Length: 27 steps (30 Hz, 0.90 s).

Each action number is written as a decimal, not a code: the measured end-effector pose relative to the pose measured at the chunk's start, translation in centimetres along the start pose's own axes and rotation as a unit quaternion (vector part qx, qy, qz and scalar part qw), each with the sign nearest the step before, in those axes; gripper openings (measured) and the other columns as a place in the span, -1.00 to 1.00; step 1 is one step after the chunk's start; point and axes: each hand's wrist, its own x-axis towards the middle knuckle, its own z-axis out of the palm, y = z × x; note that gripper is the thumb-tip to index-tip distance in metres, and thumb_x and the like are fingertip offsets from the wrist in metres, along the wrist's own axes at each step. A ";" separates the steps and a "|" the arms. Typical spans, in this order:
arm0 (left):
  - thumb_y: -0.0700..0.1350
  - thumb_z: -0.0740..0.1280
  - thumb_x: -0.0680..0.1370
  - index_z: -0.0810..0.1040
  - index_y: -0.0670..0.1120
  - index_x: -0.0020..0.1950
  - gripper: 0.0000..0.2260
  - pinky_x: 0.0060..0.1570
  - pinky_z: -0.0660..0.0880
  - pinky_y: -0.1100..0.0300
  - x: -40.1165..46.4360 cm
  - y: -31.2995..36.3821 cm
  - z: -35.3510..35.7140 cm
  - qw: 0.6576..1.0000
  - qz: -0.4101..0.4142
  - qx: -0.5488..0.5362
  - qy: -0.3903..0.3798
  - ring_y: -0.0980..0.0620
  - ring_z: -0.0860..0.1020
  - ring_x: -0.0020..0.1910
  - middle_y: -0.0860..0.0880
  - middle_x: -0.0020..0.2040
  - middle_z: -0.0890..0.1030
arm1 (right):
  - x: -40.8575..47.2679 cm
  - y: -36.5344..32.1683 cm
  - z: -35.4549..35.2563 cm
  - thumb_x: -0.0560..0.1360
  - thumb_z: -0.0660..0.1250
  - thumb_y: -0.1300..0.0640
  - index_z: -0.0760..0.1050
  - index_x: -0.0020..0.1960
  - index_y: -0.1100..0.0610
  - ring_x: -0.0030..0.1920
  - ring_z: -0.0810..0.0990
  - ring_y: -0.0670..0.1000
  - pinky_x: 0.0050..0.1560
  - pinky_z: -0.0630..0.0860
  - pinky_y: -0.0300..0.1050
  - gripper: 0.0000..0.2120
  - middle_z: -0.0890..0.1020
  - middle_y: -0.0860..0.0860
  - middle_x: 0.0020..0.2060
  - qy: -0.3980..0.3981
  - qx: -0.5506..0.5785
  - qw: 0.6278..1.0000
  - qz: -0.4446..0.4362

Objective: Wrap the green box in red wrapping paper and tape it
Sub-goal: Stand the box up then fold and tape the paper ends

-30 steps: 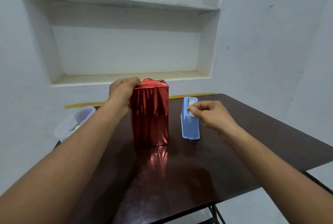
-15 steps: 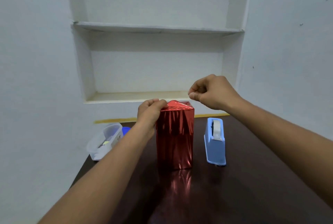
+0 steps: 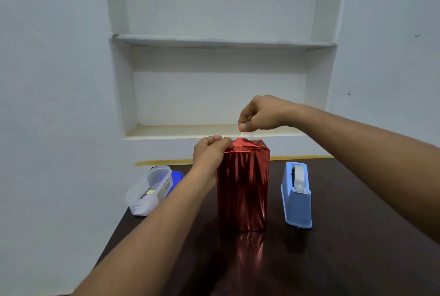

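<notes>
The tall upright box wrapped in shiny red foil paper (image 3: 242, 186) stands near the middle of the dark brown glossy table (image 3: 345, 260), its green surface wholly covered from this view. The left hand (image 3: 209, 153) grips the upper left corner, fingers curled over the folded top flaps and holding them down. The right hand (image 3: 259, 114) hovers just above the top, thumb and forefinger pinched on a short strip of clear tape (image 3: 242, 134) that hangs towards the peak of the fold; the strip is thin and only faintly visible. In my judgement the foil is slick, creases readily and would spring open if released, so the hold belongs at the folded edge where the flaps meet, with pressure kept on until the tape is pressed flat. The box itself appears light and tall enough to tip if pushed sideways at the top. To the right, well apart from the box, stands a light blue plastic tape dispenser (image 3: 296, 198). To the left sits a translucent plastic container (image 3: 150, 191) with a blue lid (image 3: 177, 176) behind it. Nothing lies between the tape and the fold.
</notes>
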 end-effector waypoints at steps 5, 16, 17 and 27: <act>-0.20 0.52 0.46 0.59 -0.14 0.25 -0.64 -0.25 0.52 0.18 -0.1 0.0 -0.1 1.000 -0.001 0.000 -0.002 0.02 0.63 -0.22 -0.07 -0.09 0.68 | 1.8 -0.8 -0.7 0.55 0.45 0.03 0.69 -0.04 -0.06 0.15 0.62 -0.01 0.28 0.50 0.00 -0.95 0.70 -0.07 -0.03 -0.062 -0.031 0.998 0.004; -0.17 0.52 0.46 0.59 -0.11 0.26 -0.62 -0.16 0.57 0.12 0.2 -0.3 -0.2 1.000 0.006 0.017 -0.004 -0.03 0.68 -0.10 -0.13 0.01 0.71 | 4.2 -1.2 0.4 0.50 0.47 0.07 0.71 -0.24 -0.17 0.07 0.64 -0.09 0.31 0.52 0.22 -0.81 0.71 -0.18 -0.14 -0.144 -0.108 0.984 0.019; -0.18 0.52 0.46 0.58 -0.11 0.26 -0.63 -0.18 0.57 0.14 0.1 -0.2 -0.1 1.000 0.005 0.017 -0.004 -0.02 0.68 -0.12 -0.12 0.01 0.71 | 4.3 -1.0 0.6 0.50 0.48 0.07 0.71 -0.22 -0.15 0.05 0.64 -0.09 0.30 0.53 0.21 -0.83 0.71 -0.20 -0.17 -0.144 -0.104 0.984 0.015; -0.15 0.52 0.41 0.59 -0.11 0.26 -0.58 -0.10 0.58 0.09 0.3 -0.2 -0.2 1.000 0.007 0.020 -0.011 -0.04 0.67 -0.07 -0.11 0.01 0.72 | 4.3 0.6 2.0 0.45 0.55 -0.01 0.67 0.07 -0.05 -0.15 0.54 -0.18 -0.22 0.38 -0.23 -0.79 0.64 -0.17 -0.20 -0.081 -0.070 0.994 0.006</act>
